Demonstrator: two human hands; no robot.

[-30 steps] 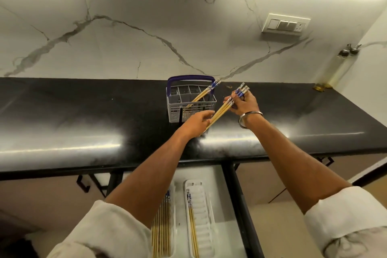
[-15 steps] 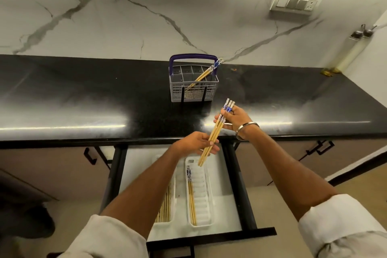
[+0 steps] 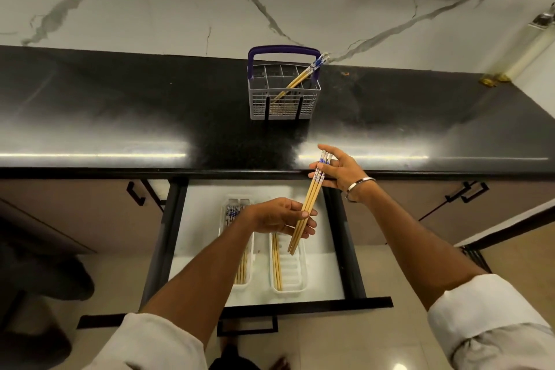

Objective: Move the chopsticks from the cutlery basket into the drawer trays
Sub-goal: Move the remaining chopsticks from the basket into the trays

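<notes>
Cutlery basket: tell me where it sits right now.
In the head view the cutlery basket stands on the black countertop near the marble wall, right of centre, beyond the open drawer.

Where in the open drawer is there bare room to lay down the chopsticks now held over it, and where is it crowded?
The right tray is mostly bare right of the pair along its left wall. The drawer floor left of the left tray is bare too. The left tray is crowded with chopsticks. Both hands, left and right, hold the bundle.
</notes>
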